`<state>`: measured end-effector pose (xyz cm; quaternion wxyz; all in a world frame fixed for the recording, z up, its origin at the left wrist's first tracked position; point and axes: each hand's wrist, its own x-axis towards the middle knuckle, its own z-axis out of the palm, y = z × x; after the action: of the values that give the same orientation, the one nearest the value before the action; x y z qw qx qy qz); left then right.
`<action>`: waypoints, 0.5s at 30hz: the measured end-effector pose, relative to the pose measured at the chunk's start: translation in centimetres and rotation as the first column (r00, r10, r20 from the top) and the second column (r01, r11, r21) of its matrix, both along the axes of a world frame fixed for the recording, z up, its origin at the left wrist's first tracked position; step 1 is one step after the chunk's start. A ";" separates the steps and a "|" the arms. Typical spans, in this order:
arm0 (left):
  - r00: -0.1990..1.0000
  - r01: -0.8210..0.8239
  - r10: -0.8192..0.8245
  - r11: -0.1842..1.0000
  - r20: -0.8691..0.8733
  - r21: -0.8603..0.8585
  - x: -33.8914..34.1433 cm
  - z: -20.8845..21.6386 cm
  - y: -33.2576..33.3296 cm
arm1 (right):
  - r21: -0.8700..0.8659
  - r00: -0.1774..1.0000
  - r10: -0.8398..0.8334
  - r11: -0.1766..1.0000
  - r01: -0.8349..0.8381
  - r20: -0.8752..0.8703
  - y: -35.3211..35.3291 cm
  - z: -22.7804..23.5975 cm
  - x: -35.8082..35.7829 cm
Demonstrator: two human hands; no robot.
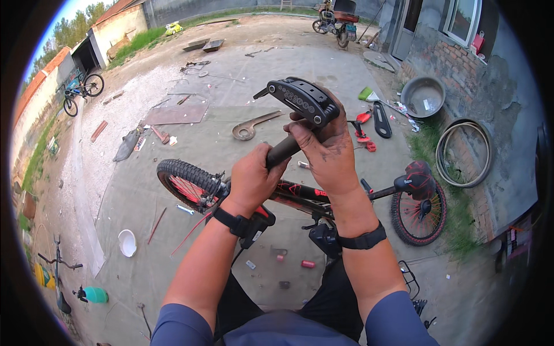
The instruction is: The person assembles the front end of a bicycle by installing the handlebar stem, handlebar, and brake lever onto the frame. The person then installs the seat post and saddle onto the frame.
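Note:
My right hand (329, 153) is closed around a black folding multi-tool (297, 101), held up above the bicycle with one short bit swung out at its left end. A dark cylinder (281, 152) slants below the multi-tool, and my left hand (252, 179) is wrapped round its lower part. My right thumb lies by the cylinder's upper end; whether the two pieces are joined I cannot tell. Beneath my hands lies a black and red bicycle (301, 190), with a knobby, red-spoked wheel (187, 185) to the left and another wheel (419, 214) plus a saddle (416, 180) to the right.
Loose parts lie about: a chain guard (244, 131), a wrench (185, 210), a white bowl (127, 243), a red spring (308, 264) and a black crank-shaped cover (381, 120). Grey basin (423, 97) and tyres (465, 153) stand by the right wall. A motorcycle (339, 23) is far back.

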<state>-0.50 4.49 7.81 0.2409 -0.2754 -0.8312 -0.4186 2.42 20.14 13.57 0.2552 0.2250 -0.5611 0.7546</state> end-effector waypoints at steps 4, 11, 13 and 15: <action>1.000 -0.008 0.008 1.000 -0.016 0.002 -0.2 -0.1 0.0 | 0.161 0.983 0.132 0.975 -0.152 0.128 3.1 2.8 2.2; 1.000 -0.024 0.024 0.999 -0.019 -0.037 -0.4 -0.3 0.1 | 0.549 0.908 -0.121 0.825 -0.131 0.400 4.5 12.0 2.0; 1.000 -0.029 0.029 0.999 0.009 -0.045 -0.6 -0.6 0.1 | 0.727 0.889 -0.279 0.682 -0.083 0.363 3.2 12.9 0.8; 1.000 -0.026 0.026 0.999 -0.012 -0.025 -0.6 -0.6 0.2 | 0.868 0.896 -0.389 0.496 0.007 0.215 1.7 13.2 0.0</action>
<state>-1.15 4.65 7.17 0.2478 -0.2700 -0.8384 -0.4034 2.43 21.88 26.73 0.0843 0.1007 -0.9172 0.3761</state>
